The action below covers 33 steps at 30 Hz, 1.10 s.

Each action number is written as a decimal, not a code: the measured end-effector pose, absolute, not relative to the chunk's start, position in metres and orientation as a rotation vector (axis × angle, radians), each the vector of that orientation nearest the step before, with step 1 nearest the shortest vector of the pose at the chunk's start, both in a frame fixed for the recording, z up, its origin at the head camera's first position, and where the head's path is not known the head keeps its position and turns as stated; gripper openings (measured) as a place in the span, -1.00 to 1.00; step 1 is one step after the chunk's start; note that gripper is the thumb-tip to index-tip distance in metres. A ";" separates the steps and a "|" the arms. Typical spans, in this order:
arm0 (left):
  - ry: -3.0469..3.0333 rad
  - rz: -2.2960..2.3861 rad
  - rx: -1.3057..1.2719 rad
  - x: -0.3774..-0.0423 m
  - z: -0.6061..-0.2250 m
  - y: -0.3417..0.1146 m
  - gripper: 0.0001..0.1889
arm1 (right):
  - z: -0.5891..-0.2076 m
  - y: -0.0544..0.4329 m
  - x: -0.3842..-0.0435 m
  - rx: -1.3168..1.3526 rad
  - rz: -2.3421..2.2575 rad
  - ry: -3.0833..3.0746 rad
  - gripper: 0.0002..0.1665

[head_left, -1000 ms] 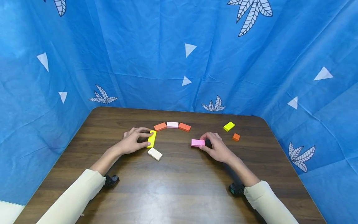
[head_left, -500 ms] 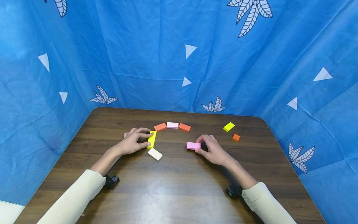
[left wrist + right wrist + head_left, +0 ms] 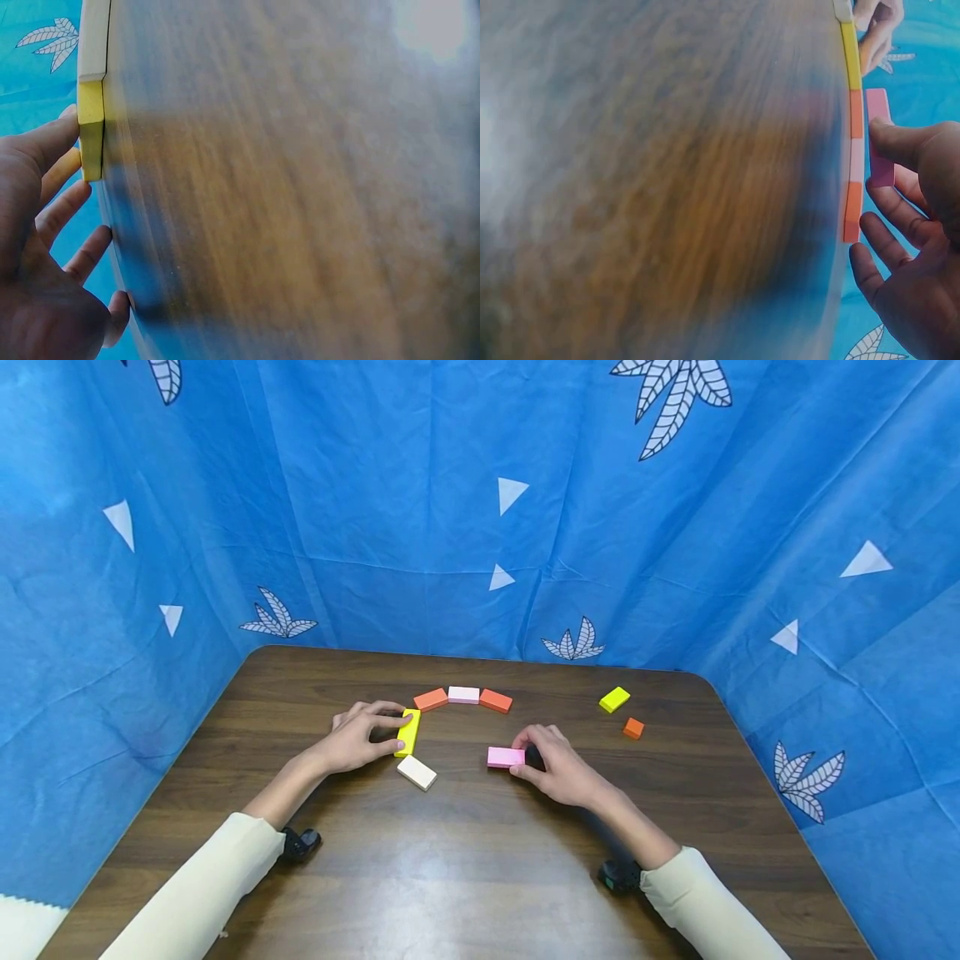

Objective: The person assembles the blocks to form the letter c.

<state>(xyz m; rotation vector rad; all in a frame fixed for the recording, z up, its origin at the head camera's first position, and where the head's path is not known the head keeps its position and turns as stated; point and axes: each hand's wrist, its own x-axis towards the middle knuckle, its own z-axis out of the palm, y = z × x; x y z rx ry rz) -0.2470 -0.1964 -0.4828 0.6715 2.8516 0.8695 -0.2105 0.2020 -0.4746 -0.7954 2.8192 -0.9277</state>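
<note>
My left hand (image 3: 357, 739) holds a yellow block (image 3: 408, 732) between thumb and fingers; this block (image 3: 91, 127) lies flat on the table. A cream block (image 3: 417, 772) sits at its near end, slanting to the right. Between the thumb and fingers of my right hand (image 3: 558, 767) is a pink block (image 3: 505, 757), pinched at its right end. In the right wrist view this pink block (image 3: 880, 135) is raised off the table. Beyond both hands, an orange block (image 3: 431, 699), a pale pink block (image 3: 463, 695) and another orange block (image 3: 496, 700) form a shallow arc.
At the back right lie a yellow block (image 3: 614, 699) and a small orange block (image 3: 633, 727). The brown wooden table (image 3: 465, 877) reaches back to a blue patterned cloth (image 3: 375, 527), which also hangs on both sides.
My right hand has moved left and slightly nearer with the pink block, toward the middle of the table. The left hand stays in place on the yellow block.
</note>
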 end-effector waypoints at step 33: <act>2.850 0.882 0.679 -0.248 -0.481 -0.195 -0.44 | -0.471 0.166 -0.206 -0.898 -0.927 2.752 -0.63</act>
